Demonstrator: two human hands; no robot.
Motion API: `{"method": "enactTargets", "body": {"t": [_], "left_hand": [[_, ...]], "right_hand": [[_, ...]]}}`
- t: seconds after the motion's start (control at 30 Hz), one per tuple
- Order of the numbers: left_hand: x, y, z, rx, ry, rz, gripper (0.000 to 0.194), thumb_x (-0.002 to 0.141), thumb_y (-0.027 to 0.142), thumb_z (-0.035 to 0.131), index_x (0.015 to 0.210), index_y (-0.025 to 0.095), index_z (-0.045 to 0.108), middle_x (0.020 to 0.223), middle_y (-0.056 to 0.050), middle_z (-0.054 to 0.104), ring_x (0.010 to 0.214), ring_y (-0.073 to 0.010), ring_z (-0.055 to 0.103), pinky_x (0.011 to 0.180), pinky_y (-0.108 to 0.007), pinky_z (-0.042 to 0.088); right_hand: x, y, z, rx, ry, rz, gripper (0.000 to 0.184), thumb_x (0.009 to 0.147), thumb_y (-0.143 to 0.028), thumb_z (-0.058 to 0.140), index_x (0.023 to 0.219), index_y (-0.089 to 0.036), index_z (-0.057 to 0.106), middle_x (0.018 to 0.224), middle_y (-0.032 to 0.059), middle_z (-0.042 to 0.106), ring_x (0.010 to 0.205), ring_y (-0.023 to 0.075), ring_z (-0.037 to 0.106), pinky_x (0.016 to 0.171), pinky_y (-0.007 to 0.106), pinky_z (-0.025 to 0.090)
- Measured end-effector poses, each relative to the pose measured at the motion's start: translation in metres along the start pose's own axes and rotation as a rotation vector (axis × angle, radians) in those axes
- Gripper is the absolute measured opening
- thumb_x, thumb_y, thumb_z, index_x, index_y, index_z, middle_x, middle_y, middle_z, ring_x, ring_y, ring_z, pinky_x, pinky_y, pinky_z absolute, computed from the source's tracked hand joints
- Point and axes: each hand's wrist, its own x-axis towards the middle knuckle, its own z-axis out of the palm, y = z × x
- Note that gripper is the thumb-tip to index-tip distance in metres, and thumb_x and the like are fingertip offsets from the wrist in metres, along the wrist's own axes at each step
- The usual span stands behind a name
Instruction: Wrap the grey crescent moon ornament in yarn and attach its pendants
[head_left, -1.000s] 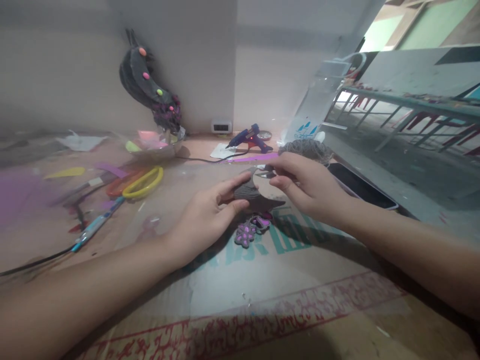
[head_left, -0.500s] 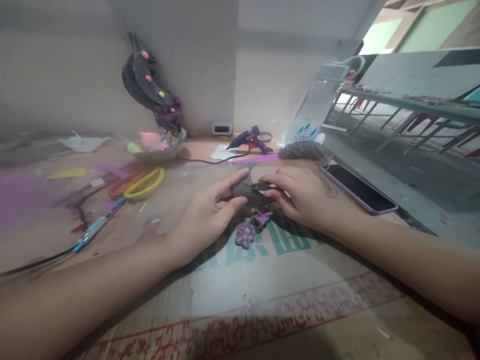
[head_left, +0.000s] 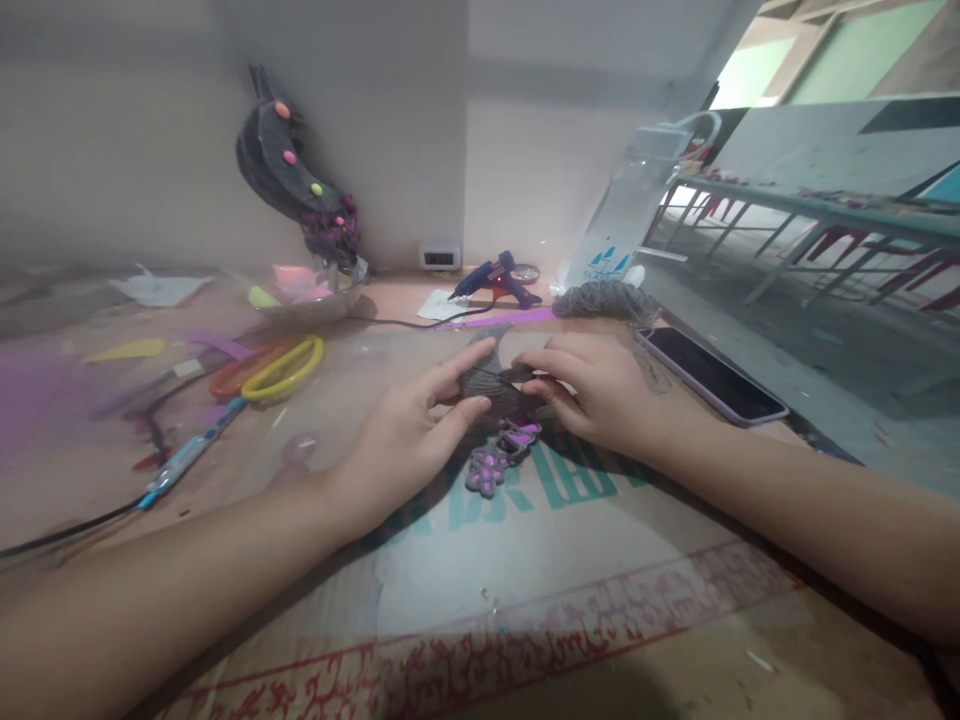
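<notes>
A dark grey piece covered in rows of yarn (head_left: 487, 382) lies between my hands at the middle of the table. My left hand (head_left: 405, 430) holds its left edge, thumb below and forefinger above. From the right, my right hand (head_left: 600, 390) pinches at its right side; a bit of grey yarn seems to be between thumb and forefinger, though the fingers partly hide it. Just below lies a grey-outlined ornament with purple fill (head_left: 487, 470), flower-shaped at its lower end. Whether it joins the yarn piece cannot be made out.
Behind stand a glue gun (head_left: 491, 280) with a lit red light, a skein of grey yarn (head_left: 604, 300) and a clear bag (head_left: 619, 220). A phone (head_left: 712, 375) lies right; yellow-handled scissors (head_left: 283, 368), a blue pen-like tool (head_left: 191, 455) and a bowl (head_left: 307, 300) are left.
The whole view has shifted slightly, so things appear a little farther left. My right fingers have moved very slightly at the yarn; my left hand keeps its hold.
</notes>
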Motion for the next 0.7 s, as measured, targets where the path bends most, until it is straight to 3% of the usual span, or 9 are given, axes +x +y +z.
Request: {"method": "enactTargets", "body": {"t": [0.5, 0.7], "left_hand": [[0.001, 0.0048, -0.0014, 0.015, 0.002, 0.017, 0.06, 0.092, 0.023, 0.055, 0.15, 0.02, 0.038, 0.094, -0.003, 0.074, 0.079, -0.0139, 0.068, 0.069, -0.023, 0.055], [0.0006, 0.0048, -0.001, 0.016, -0.008, -0.002, 0.065, 0.092, 0.027, 0.056, 0.152, 0.02, 0.033, 0.087, -0.001, 0.072, 0.071, -0.0117, 0.064, 0.064, -0.021, 0.052]], "right_hand": [[-0.0001, -0.0025, -0.0021, 0.086, 0.005, 0.058, 0.025, 0.099, -0.03, 0.047, 0.099, -0.015, 0.067, 0.079, 0.0062, 0.069, 0.07, 0.017, 0.058, 0.065, 0.029, 0.042], [0.0029, -0.0079, -0.007, 0.029, 0.0, 0.018, 0.026, 0.098, -0.031, 0.048, 0.101, -0.014, 0.067, 0.083, 0.0086, 0.07, 0.073, 0.0186, 0.06, 0.066, 0.03, 0.043]]}}
